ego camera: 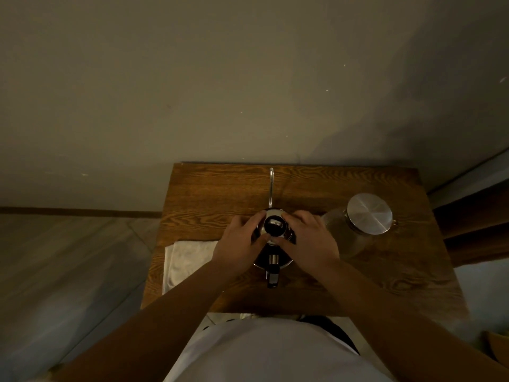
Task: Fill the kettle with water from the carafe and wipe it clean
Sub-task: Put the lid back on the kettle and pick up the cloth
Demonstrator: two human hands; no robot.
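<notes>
At centre of grained wooden table (pixel 358 285): shiny steel gooseneck kettle (pixel 272 255), left hand (pixel 239 245) and right hand (pixel 308 241) cupping lid (pixel 274 226), fingers curled on rim. Glass carafe (pixel 349 232), brushed-metal lid, just right. White cloth (pixel 187 260) left. No legible writing.

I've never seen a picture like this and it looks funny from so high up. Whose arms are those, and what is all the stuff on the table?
The camera sits on a person's head, looking down, so you see their own arms. The left hand and right hand both hold the top of a shiny kettle in the middle of the wooden table. Its thin spout points away toward the wall. To the right stands a glass carafe with a round metal lid. To the left lies a white cloth, partly under the left arm.
</notes>
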